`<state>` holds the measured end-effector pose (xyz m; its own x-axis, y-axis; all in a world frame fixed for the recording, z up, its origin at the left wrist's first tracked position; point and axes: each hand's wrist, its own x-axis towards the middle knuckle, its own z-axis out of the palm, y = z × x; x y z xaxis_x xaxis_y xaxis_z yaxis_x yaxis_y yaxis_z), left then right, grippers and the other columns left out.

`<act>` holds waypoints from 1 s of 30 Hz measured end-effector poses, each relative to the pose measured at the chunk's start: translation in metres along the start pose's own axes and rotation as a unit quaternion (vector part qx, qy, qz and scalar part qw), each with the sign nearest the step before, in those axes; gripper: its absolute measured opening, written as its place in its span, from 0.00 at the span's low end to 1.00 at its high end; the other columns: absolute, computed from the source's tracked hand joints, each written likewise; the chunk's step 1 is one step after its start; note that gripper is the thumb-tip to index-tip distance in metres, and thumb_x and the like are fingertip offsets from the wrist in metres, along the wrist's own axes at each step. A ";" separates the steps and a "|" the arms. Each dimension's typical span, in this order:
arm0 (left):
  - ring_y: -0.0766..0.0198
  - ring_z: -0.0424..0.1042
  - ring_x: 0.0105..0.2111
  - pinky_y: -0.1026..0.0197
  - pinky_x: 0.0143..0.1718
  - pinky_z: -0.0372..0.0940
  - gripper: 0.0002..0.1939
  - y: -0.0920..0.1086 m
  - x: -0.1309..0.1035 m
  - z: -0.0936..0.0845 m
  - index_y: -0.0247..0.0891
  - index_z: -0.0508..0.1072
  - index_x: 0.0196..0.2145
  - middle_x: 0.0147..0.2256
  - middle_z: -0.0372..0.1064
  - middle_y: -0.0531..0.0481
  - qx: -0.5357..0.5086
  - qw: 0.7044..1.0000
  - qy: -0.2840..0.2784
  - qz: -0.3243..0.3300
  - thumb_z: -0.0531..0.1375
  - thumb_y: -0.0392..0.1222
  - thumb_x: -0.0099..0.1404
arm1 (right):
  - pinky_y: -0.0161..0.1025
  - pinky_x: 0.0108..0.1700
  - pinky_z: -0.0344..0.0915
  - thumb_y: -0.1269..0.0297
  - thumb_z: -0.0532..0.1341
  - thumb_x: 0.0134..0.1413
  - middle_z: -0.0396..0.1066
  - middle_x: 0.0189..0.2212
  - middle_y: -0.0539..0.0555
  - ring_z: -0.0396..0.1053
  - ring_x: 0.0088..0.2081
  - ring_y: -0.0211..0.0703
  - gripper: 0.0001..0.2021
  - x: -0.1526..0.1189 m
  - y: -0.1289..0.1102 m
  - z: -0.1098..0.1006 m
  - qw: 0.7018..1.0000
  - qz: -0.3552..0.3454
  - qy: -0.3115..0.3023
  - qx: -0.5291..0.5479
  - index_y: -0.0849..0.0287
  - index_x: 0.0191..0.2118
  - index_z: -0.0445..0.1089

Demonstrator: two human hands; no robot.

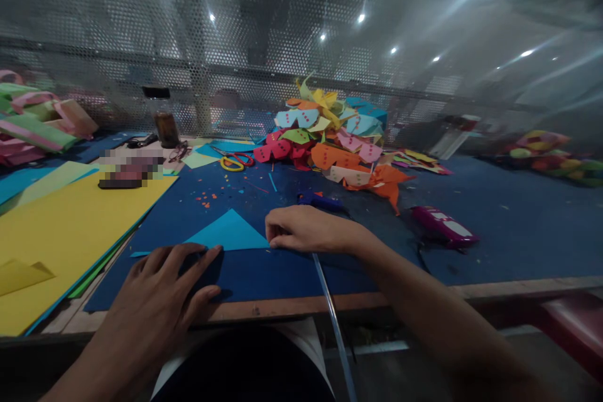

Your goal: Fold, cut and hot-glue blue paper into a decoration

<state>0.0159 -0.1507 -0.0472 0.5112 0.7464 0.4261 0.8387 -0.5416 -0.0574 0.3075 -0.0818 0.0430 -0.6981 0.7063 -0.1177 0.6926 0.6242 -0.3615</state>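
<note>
A light-blue sheet of paper (230,232), folded to a triangle, lies on the dark blue tabletop with its point away from me. My left hand (167,279) rests flat at its left part, fingers spread, the fingertips on the near edge. At the right corner my right hand (301,229) is closed, its fingers curled onto the paper; the fingertips are partly hidden. Just beyond this hand lies a blue glue gun (320,201). A long clear stick (332,308) runs from under my right wrist past the table edge.
Colourful paper butterflies (339,144) are heaped at the back. Scissors (233,162), a bottle (166,119) and yellow paper sheets (85,220) lie or stand leftward. A purple device (443,226) is at right. A red chair (575,326) stands beside the table.
</note>
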 end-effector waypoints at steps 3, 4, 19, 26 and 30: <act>0.46 0.71 0.45 0.46 0.40 0.69 0.24 0.000 0.001 0.000 0.53 0.68 0.62 0.52 0.72 0.44 -0.001 1.000 0.000 -0.001 0.53 0.57 0.72 | 0.33 0.35 0.57 0.70 0.65 0.59 0.75 0.37 0.51 0.70 0.36 0.38 0.02 0.000 -0.001 -0.001 1.000 0.001 -0.002 -0.003 0.61 0.38 0.74; 0.46 0.71 0.46 0.46 0.40 0.69 0.24 0.000 0.001 0.001 0.53 0.68 0.62 0.52 0.72 0.44 -0.002 1.000 -0.002 -0.002 0.53 0.57 0.72 | 0.33 0.35 0.57 0.69 0.65 0.59 0.75 0.37 0.51 0.70 0.36 0.38 0.02 0.000 -0.001 -0.001 1.000 0.001 -0.003 -0.004 0.61 0.38 0.74; 0.46 0.69 0.46 0.42 0.47 0.66 0.26 0.000 -0.001 0.003 0.50 0.67 0.63 0.53 0.71 0.44 -0.007 1.000 0.005 0.003 0.55 0.56 0.71 | 0.33 0.34 0.56 0.69 0.64 0.59 0.76 0.38 0.51 0.70 0.36 0.39 0.02 0.000 -0.001 0.000 1.000 0.011 -0.003 -0.012 0.60 0.38 0.73; 0.46 0.69 0.46 0.43 0.47 0.67 0.26 -0.002 -0.002 0.005 0.52 0.67 0.64 0.53 0.71 0.45 -0.027 1.000 0.001 -0.009 0.56 0.57 0.71 | 0.33 0.34 0.56 0.69 0.64 0.60 0.76 0.38 0.51 0.70 0.36 0.39 0.01 -0.002 0.000 -0.002 1.000 0.012 -0.008 -0.015 0.59 0.38 0.73; 0.46 0.69 0.46 0.43 0.47 0.67 0.26 -0.002 -0.002 0.005 0.52 0.67 0.63 0.52 0.72 0.44 -0.020 1.000 0.005 -0.007 0.55 0.58 0.71 | 0.33 0.34 0.55 0.69 0.65 0.59 0.75 0.36 0.50 0.69 0.36 0.39 0.01 -0.003 0.004 -0.003 1.000 0.016 -0.016 -0.014 0.59 0.37 0.73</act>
<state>0.0141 -0.1493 -0.0528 0.4972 0.7503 0.4358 0.8374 -0.5464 -0.0146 0.3125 -0.0805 0.0449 -0.6807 0.7151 -0.1590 0.7191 0.6110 -0.3310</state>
